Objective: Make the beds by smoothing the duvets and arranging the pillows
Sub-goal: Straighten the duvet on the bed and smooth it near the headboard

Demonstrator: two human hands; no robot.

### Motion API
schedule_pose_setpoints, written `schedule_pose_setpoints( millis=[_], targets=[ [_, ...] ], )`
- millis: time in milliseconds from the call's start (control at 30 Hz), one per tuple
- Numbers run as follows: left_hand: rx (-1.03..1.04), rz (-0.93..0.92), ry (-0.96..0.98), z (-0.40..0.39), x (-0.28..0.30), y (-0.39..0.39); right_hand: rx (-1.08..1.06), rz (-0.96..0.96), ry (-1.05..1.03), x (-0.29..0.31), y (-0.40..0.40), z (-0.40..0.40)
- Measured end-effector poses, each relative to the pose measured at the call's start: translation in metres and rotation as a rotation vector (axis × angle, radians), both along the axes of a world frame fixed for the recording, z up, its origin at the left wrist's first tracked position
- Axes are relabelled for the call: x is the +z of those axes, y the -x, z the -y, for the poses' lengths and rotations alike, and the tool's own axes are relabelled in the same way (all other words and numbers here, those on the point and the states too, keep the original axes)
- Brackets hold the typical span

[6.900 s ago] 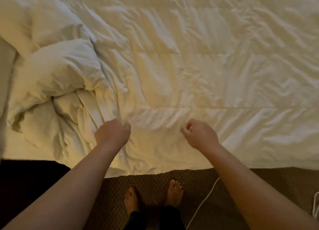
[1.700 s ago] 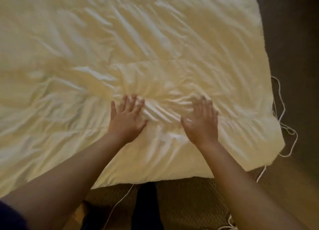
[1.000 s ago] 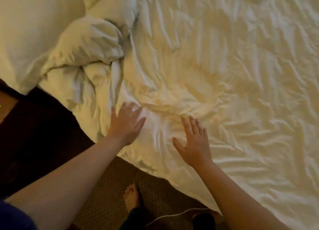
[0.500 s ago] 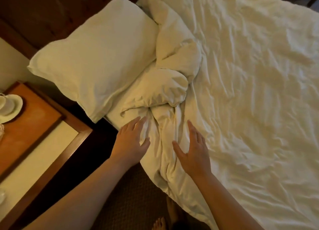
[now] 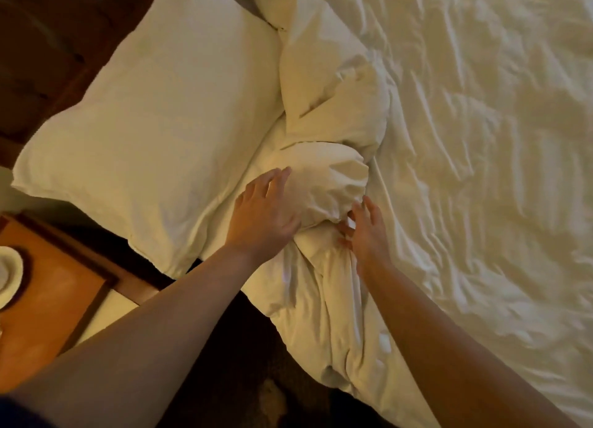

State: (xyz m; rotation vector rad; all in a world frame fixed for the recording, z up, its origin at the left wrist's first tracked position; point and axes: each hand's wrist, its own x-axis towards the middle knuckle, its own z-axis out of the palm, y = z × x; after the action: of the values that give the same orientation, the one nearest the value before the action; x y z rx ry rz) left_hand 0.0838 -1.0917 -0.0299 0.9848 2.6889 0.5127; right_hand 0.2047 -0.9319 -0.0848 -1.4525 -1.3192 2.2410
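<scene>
Duvet (image 5: 465, 171) covers the bed, mostly flat but bunched in a lump (image 5: 324, 183) at the near top corner, just beside the pillow (image 5: 154, 132). Left hand (image 5: 261, 217) rests flat on the lump, fingers straight, grip released. Right hand (image 5: 367, 232) has fingers spread at the lump's edge, grasping nothing. Step: sorting the head end. Next, I'd guess: grab the bunched edge, pull it out flat toward the pillow.

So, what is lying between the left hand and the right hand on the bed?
In the head view, a bunched fold of the duvet lies between the left hand and the right hand; both open hands touch it.
</scene>
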Motion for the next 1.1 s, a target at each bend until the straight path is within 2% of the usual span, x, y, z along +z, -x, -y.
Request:
schedule_pose_setpoints(
  millis=[67,167,233,333,400,467,600,700,767,867,1033,1100],
  targets=[
    [-0.133,-0.119,-0.038,-0.015,-0.010,0.012,-0.070,-0.033,0.014,-0.003,0.017,0.002],
    [-0.346,-0.296,0.022,-0.035,-0.023,0.025,-0.062,-0.074,-0.125,-0.007,0.036,0.007],
    [-0.408,-0.290,0.078,-0.042,-0.032,0.034,-0.037,-0.115,-0.231,-0.005,0.044,0.011],
    [-0.374,-0.182,-0.066,-0.040,-0.039,0.059,0.000,-0.206,-0.375,0.010,0.053,0.025],
    [-0.242,-0.073,-0.191,-0.030,-0.037,0.082,-0.026,-0.244,-0.416,0.012,0.059,0.035],
    [-0.060,0.135,-0.353,-0.011,-0.027,0.103,-0.132,-0.219,-0.427,0.010,0.067,0.042],
    [0.355,0.399,-0.561,0.038,0.002,0.142,-0.388,0.055,-0.255,0.023,0.098,0.059],
    [0.762,0.552,-0.680,0.072,0.011,0.166,-0.370,0.019,-0.061,0.038,0.129,0.071],
    [0.936,0.650,-0.650,0.097,0.012,0.181,-0.320,-0.038,0.042,0.053,0.154,0.083],
    [0.841,0.645,-0.402,0.117,0.022,0.199,-0.150,-0.024,-0.066,0.074,0.195,0.098],
    [0.617,0.559,-0.617,0.118,0.052,0.239,0.176,-0.023,-0.278,0.080,0.247,0.124],
    [0.472,0.565,-0.567,0.114,0.052,0.251,0.346,0.016,-0.390,0.078,0.259,0.136]
  ],
)
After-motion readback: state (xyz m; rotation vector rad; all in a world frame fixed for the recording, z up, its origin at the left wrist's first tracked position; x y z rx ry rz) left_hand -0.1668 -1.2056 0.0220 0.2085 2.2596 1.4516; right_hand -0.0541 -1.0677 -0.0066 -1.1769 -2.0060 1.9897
